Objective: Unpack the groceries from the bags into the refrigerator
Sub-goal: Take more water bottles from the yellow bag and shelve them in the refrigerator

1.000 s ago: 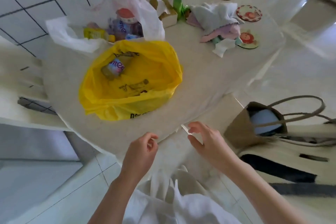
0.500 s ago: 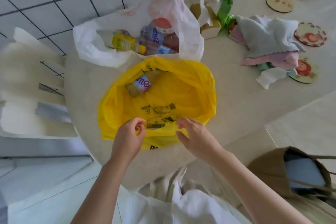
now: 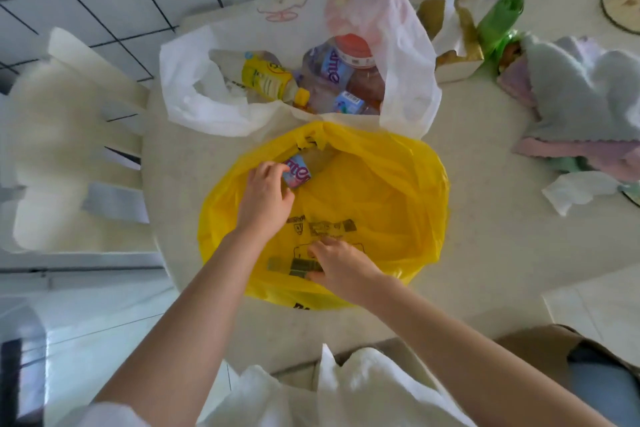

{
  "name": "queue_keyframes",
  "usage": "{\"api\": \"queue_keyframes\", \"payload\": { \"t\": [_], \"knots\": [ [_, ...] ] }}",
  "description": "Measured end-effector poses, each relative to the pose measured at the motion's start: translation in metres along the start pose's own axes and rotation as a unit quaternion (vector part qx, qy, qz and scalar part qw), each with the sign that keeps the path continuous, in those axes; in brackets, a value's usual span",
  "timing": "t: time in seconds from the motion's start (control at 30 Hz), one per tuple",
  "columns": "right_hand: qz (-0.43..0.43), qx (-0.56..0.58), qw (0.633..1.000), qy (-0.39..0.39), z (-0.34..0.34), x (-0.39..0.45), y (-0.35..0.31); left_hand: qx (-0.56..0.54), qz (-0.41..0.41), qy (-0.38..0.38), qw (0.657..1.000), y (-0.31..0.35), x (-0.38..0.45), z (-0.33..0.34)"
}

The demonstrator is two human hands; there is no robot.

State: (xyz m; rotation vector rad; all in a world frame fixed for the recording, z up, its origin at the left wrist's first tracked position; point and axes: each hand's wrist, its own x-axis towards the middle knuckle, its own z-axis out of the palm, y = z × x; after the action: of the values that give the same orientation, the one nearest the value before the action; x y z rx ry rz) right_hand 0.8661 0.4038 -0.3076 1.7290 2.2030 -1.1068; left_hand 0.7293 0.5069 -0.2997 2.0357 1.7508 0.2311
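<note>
At the far left we see a pale plastic chair (image 3: 65, 149) pushed against the table (image 3: 485, 253). Our left hand (image 3: 266, 194) reaches into the open yellow bag (image 3: 391, 198) and curls its fingers around a small bottle (image 3: 298, 173) with a pink and blue label lying near the bag's far rim. Just behind the yellow bag sits a white bag (image 3: 194, 94), open, with a yellow bottle (image 3: 270, 80), more labelled bottles and a red-lidded jar (image 3: 353, 48) inside. Our right hand (image 3: 341, 267) rests on the near side of the yellow bag, fingers bent against the plastic; we cannot tell if it pinches it. Farther right lie a green bottle (image 3: 498, 21) and folded cloths (image 3: 585, 100).
</note>
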Motion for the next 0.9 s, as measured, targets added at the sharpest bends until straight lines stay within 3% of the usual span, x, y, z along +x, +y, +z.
{"api": "queue_keyframes", "payload": {
  "t": [0.3,0.6,0.7,0.9],
  "knots": [
    [-0.008,-0.036,0.994,-0.105,0.008,0.005,0.003,0.045,-0.051,-0.022,0.997,-0.012,0.022,0.017],
    [-0.034,-0.016,0.993,-0.110,0.013,0.009,0.003,0.062,-0.070,-0.001,0.996,-0.014,0.023,0.027],
    [-0.023,0.006,0.996,-0.086,0.014,0.006,0.007,0.046,-0.081,0.005,0.996,-0.013,0.015,0.025],
    [0.036,0.103,0.993,0.044,-0.007,-0.011,0.030,0.012,-0.121,-0.017,0.992,-0.010,-0.011,0.010]
  ]
}}
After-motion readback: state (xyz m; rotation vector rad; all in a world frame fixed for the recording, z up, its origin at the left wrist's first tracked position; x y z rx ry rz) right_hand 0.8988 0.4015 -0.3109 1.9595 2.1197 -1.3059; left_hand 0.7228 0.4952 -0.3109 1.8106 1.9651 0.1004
